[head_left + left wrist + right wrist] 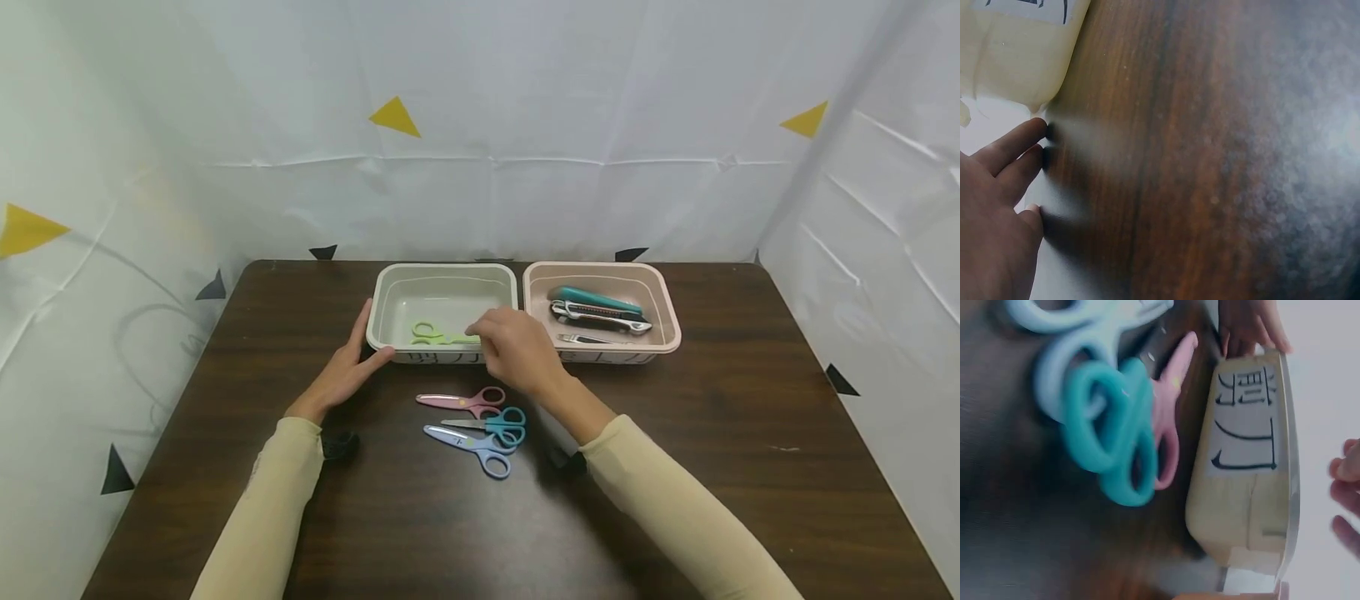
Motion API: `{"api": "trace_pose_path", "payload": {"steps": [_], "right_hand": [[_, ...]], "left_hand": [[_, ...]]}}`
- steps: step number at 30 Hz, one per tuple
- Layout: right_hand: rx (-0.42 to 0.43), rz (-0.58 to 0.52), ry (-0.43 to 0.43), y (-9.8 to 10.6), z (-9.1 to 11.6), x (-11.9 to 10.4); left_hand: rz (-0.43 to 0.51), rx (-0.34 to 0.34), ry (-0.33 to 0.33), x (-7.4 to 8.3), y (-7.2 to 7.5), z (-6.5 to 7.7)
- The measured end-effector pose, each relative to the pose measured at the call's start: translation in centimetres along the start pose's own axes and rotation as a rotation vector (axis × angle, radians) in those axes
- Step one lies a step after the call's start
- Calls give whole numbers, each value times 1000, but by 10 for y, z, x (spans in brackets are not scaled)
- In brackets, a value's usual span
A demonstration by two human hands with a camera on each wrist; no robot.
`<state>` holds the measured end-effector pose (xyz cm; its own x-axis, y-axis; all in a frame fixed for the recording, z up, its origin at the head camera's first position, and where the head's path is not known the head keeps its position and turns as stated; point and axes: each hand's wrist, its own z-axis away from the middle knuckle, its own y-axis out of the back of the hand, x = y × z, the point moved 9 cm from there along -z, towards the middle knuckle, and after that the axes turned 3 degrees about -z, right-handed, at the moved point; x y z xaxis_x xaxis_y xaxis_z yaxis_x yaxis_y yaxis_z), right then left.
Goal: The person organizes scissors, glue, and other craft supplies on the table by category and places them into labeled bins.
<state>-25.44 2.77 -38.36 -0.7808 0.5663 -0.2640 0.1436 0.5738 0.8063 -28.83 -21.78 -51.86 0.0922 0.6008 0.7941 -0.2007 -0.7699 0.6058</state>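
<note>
A pale grey-green bin (442,280) holds a pair of light green scissors (424,330). My left hand (341,375) is at the bin's left end, fingers along its side and thumb at the front corner; in the left wrist view its fingers are extended. My right hand (517,346) hovers over the bin's front right part, close to the green scissors' tip. In the right wrist view, its loosely bent fingers (1349,469) hold nothing visible. In front of the bin lie pink scissors (450,402), teal scissors (501,425) and light blue scissors (468,443).
A pink bin (663,321) stands right beside the green one, with a teal-handled cutter (596,298), a black and white utility knife (600,315) and a slim silver item (585,339) inside. Both bins are near the far edge of the dark wooden table (750,467). White sheeting surrounds it.
</note>
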Motion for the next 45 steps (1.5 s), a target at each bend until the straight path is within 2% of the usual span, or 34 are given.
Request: {"api": "trace_pose_path", "payload": {"steps": [3,6,9,14,17,28,35,40,45], "right_hand": [[103,-14,120,9,15,-20],[101,-29,205,1,34,-39],[-11,-18,210,-20,54,-50],[-270,68,98,-53,81,-48],[-352,131,61,-60,89,-47],[-362,291,21,-56,89,-48],[-422,365,16,-56,89,-50],[-387,314,38,-47,84,-55],[-293,230,79,-28,69,-61]], "left_hand": [[-7,3,-6,0,2,0],[-22,11,2,-2,6,1],[-23,11,7,-3,8,4],[-11,5,3,1,8,6],[-12,5,5,0,6,7],[3,10,0,-2,4,4],[7,5,-21,2,1,2],[1,12,-31,1,1,0],[-1,14,-19,2,0,1]]}}
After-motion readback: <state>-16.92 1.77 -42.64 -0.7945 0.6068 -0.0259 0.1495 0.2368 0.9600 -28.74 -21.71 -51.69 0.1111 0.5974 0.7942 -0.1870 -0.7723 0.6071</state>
